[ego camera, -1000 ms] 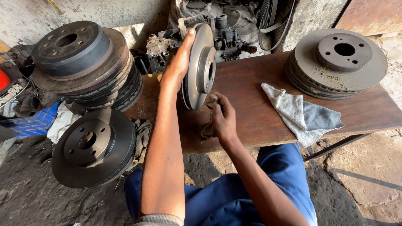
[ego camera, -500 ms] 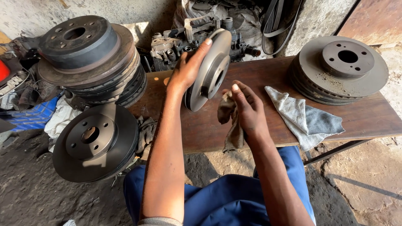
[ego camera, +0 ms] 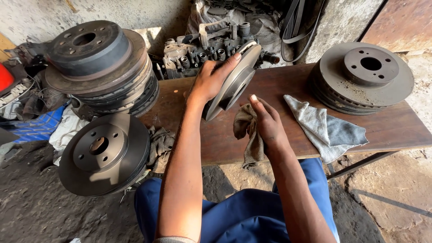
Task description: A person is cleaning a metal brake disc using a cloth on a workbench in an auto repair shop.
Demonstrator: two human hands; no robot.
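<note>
My left hand (ego camera: 211, 78) grips a grey brake disc (ego camera: 234, 81) that stands on its edge on the brown wooden bench (ego camera: 279, 85), tilted to the right. My right hand (ego camera: 265, 119) holds a dirty brown rag (ego camera: 249, 135) just below and to the right of the disc, a little apart from its face. The rag hangs down over the bench's front edge.
A stack of brake discs (ego camera: 364, 76) sits on the bench's right end, with a grey cloth (ego camera: 326, 128) beside it. At the left stands a taller stack of discs and a drum (ego camera: 99, 67), and one disc (ego camera: 105, 153) leans below. Engine parts (ego camera: 211, 45) lie behind.
The disc has tilted further to the right under my left hand. My right hand with the rag has come away from the disc's face toward the bench's front.
</note>
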